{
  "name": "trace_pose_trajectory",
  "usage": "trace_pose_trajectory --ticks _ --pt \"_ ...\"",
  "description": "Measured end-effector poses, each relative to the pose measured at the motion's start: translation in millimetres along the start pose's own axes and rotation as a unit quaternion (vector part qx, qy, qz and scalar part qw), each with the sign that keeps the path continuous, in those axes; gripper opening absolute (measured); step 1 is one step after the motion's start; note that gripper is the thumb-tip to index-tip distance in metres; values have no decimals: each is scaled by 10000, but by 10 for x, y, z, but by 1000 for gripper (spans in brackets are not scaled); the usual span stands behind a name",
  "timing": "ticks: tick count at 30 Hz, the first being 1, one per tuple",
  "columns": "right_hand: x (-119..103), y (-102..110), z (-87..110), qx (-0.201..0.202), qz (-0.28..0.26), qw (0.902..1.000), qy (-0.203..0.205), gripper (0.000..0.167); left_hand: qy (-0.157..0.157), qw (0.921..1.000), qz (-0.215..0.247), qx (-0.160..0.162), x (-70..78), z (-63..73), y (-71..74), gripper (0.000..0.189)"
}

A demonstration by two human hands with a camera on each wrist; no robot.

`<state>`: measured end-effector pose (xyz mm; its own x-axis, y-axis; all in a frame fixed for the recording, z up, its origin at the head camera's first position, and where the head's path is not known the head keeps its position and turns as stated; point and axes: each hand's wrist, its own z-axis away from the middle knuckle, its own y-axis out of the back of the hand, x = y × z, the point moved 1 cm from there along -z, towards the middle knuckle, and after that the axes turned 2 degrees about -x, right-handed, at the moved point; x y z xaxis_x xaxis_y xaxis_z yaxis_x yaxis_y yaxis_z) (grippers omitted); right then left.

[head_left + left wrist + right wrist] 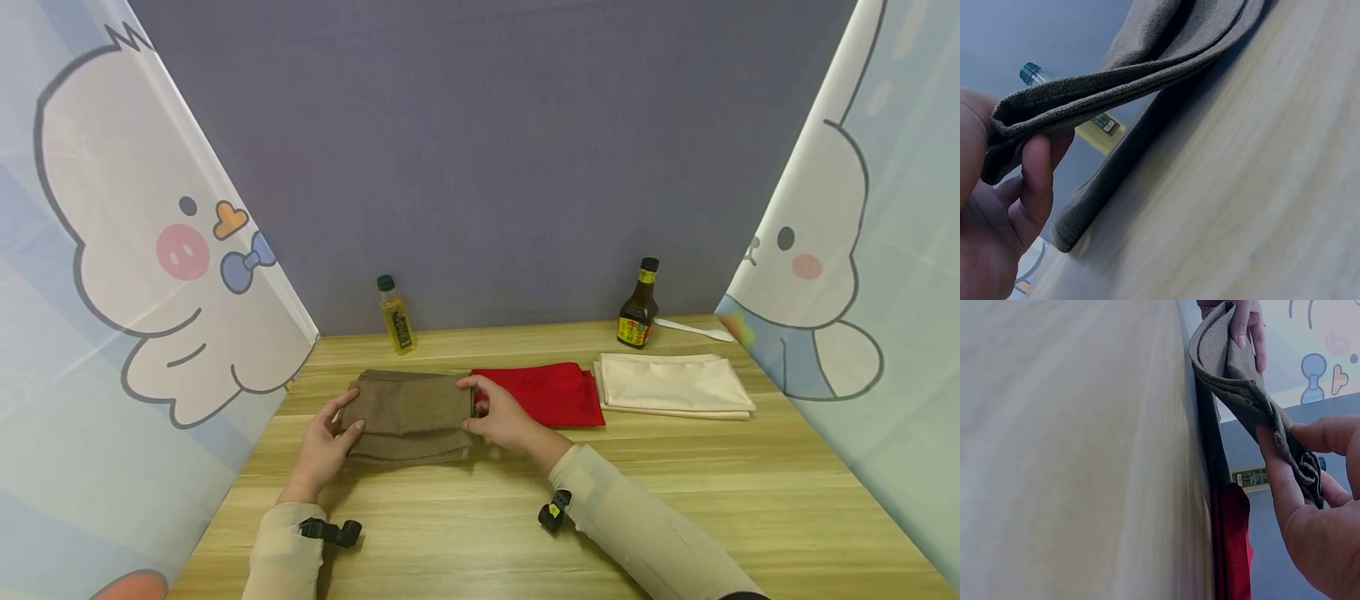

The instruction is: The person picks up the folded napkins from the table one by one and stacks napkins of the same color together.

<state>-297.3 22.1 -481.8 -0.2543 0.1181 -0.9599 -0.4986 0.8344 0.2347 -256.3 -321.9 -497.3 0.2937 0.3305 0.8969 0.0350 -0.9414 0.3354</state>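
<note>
Both hands hold up a folded brown cloth (408,407) by its two short ends. My left hand (318,450) pinches the left end between thumb and fingers, and the folded layers (1116,87) show edge-on in the left wrist view. At the other end, my right hand (1316,519) grips the cloth's edge with thumb and fingers. Beneath it, another folded brown cloth (1107,194) lies flat on the table, mostly covered in the head view. Just right of the brown cloths lies a folded red cloth (536,396), partly behind my right hand.
A folded cream cloth (671,383) lies farther right. At the back stand a small bottle of yellow oil (398,321) and a dark sauce bottle (637,312), with a white plastic utensil (693,330) beside the latter. A grey wall (487,167) bounds the wooden table (435,533).
</note>
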Motion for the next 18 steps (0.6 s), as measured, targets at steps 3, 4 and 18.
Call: trace_pose_trajectory --ticks 3,4,18 --pt "-8 5 -25 91 -52 9999 -40 65 156 9995 91 245 -8 -26 -17 57" --pt "-8 7 -35 122 -71 9999 -44 65 245 9988 153 388 -8 -36 -26 55" --pt "-46 -11 -171 530 16 9986 -22 60 760 9786 1173 1511 42 -121 -118 41"
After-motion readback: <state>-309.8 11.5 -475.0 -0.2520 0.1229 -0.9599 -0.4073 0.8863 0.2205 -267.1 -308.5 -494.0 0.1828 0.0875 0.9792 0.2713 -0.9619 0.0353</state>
